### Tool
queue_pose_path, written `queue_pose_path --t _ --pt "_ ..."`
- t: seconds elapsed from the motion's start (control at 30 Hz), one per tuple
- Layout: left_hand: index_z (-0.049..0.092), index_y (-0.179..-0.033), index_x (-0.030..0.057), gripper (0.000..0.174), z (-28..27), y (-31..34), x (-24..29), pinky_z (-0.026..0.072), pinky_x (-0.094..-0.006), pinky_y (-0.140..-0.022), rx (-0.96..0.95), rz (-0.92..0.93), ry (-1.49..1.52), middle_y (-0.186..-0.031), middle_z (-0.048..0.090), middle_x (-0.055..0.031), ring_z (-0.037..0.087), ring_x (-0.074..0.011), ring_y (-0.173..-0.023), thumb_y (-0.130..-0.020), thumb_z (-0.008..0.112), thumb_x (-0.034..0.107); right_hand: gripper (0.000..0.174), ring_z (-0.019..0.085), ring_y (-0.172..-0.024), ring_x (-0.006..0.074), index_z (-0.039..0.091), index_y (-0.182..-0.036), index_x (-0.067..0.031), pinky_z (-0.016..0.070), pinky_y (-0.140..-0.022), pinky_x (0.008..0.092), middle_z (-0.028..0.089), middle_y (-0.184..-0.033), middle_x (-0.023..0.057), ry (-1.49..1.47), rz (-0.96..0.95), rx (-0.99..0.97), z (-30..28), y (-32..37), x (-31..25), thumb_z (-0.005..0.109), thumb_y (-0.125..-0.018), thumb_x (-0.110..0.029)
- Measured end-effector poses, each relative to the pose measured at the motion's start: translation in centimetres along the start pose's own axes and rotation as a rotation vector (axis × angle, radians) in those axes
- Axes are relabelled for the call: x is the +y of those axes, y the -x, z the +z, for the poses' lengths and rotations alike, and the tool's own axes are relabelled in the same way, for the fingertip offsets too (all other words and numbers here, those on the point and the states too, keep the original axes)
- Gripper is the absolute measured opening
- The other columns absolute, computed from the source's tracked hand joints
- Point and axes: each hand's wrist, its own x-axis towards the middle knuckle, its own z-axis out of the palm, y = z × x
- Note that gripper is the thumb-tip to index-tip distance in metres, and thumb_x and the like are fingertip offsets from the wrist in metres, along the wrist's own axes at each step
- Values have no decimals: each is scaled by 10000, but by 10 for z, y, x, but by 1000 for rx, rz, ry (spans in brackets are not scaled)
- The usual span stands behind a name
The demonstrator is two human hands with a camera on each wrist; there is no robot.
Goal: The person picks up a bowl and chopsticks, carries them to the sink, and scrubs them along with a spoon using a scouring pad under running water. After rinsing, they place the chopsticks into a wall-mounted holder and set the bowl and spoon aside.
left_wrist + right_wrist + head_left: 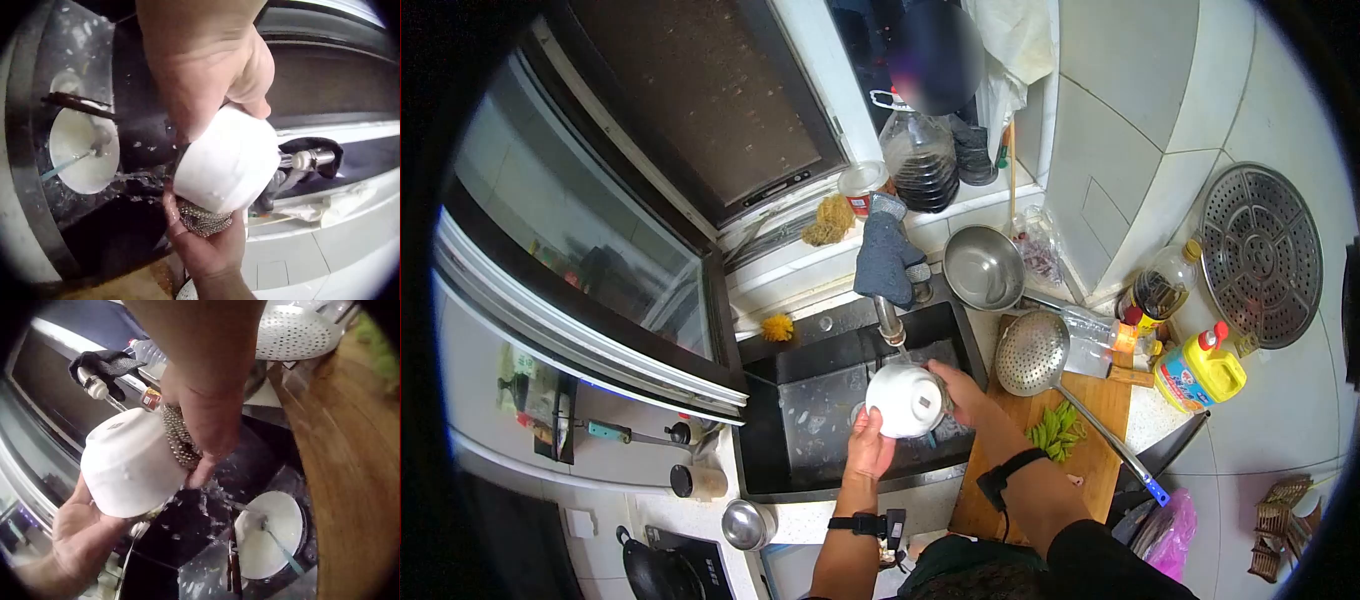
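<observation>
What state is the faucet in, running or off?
Running: both wrist views show water streaming from the faucet toward the white bowl.

At centre-left of the frame the left hand (84, 528) grips a white bowl (134, 469), its base turned to the upper left, while the right hand (212, 422) — reaching down from the top — holds a scourer (178, 439) against its side. A tap (94, 387) at upper left sends water onto the bowl; at lower right a dish (278, 547) sits beside brown chopsticks (234, 565). A board (356, 469) fills the right edge — a skimmer (294, 334) above it.
</observation>
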Motion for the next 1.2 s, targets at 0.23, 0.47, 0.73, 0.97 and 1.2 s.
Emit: queue_pose_path --t 0.23,0.47,0.73,0.97,1.2 --pt "434 -1288 73 492 -22 -22 -17 391 -427 -991 97 -100 304 -1286 507 -81 493 -236 -1169 -945 401 425 302 637 -847 172 559 -1116 -75 527 -725 324 633 -1014 42 -214 -18 7 11 16 11 623 -853 -209" --pt "458 -1260 157 438 -58 -45 -28 443 -415 -817 265 -521 -43 -1123 554 -42 527 -208 -956 -947 397 457 301 636 -859 188 554 -1078 -20 525 -788 345 634 -963 80 -29 -118 52 6 7 1 667 -806 -80" --pt "426 -1292 198 580 3 -51 9 420 -470 -822 189 -529 -345 -1219 467 -20 483 -199 -918 -880 420 606 414 629 -834 175 540 -1143 1 505 -718 314 657 -931 99 585 -164 116 18 25 -18 695 -791 -155" --pt "424 -1297 204 584 0 -53 11 432 -519 -841 150 -598 -254 -1238 517 -56 522 -259 -1080 -846 520 562 340 616 -925 330 575 -1107 -140 502 -784 387 626 -1071 148 1906 -632 -146 23 32 12 642 -781 -211" --pt "442 -1255 66 427 -32 -38 -16 472 -480 -873 337 -450 109 -1217 541 -140 551 -304 -1077 -887 469 281 247 606 -941 319 582 -978 -82 485 -794 438 609 -1014 133 1758 -634 -287 52 54 7 620 -792 -241"
